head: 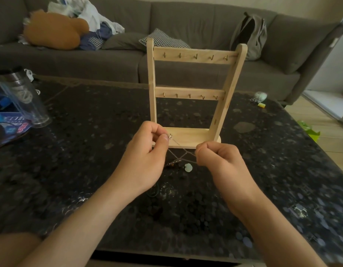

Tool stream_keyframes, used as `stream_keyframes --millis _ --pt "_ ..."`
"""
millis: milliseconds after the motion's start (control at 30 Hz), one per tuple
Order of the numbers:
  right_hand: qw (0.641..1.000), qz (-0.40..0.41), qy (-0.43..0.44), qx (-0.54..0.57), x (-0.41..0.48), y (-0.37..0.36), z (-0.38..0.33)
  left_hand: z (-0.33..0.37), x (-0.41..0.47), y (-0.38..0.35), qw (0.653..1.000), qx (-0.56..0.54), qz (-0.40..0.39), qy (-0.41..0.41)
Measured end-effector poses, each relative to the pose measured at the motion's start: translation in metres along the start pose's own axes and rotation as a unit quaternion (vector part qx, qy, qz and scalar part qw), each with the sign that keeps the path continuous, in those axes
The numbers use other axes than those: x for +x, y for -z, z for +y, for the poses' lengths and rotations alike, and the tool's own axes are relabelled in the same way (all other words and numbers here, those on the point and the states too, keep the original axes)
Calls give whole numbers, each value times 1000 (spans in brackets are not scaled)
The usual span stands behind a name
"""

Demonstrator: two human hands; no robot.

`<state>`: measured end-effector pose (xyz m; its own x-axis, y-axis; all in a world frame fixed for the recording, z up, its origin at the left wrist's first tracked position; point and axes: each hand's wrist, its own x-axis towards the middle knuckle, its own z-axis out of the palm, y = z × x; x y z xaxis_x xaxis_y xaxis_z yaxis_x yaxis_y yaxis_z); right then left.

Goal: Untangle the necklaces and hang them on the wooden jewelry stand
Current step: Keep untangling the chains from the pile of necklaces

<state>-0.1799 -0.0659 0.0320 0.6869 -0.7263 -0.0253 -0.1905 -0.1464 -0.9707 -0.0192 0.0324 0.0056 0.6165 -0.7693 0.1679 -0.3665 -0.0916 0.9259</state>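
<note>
So the wooden jewelry stand [193, 93] is upright around the middle of the desk [89, 151], a bit toward the far edge. It has two cross rails, each with a row of five little brass hooks [195, 56], and a flat base.

The necklaces [181, 157] are right in front of that base, held up between both hands. They're thin silvery chains that cross in an X between the hands. The left hand [147, 151] is pinching a chain end between thumb and forefinger, and you can see a tiny clasp [170, 136] sticking out just past the thumb tip. The right hand [215, 158] is curled up with its fingertips pinched on the other ends of the chains, slightly lower than the left. A pale green pendant [188, 167] hangs just below the crossing, and there's a dark beaded bit [171, 164] next to it on the left side. Can't tell if either one is touching the desk or just dangling over it.

Other stuff: a clear tumbler [22, 97] near the left edge, tilted over some blue packaging [10, 124]. Near the far right corner there's a small pale green thing [260, 96] and a little yellow piece [261, 105] just beside it.

Behind the desk is a grey sofa [186, 20] with a brown plush toy [55, 29], a heap of clothes [89, 14], a checkered pillow [163, 40] and a grey backpack [249, 35].
</note>
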Motion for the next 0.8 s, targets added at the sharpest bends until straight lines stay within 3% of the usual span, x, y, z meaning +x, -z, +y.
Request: stream_keyframes --millis 100,300,467,667,800 --pt "1000 13 1 -12 0 1 3 1 1 -1 999 -48 7 18" --pt "997 32 57 -27 0 -5 4 5 -4 0 985 124 35 -113" --pt "996 54 54 55 -1 -3 3 5 -3 3 987 133 6 -89" --pt "996 23 66 53 -1 -5 3 8 -5 2 981 154 54 -101" --pt "995 29 90 31 1 -4 7 10 -7 2 983 159 27 -85"
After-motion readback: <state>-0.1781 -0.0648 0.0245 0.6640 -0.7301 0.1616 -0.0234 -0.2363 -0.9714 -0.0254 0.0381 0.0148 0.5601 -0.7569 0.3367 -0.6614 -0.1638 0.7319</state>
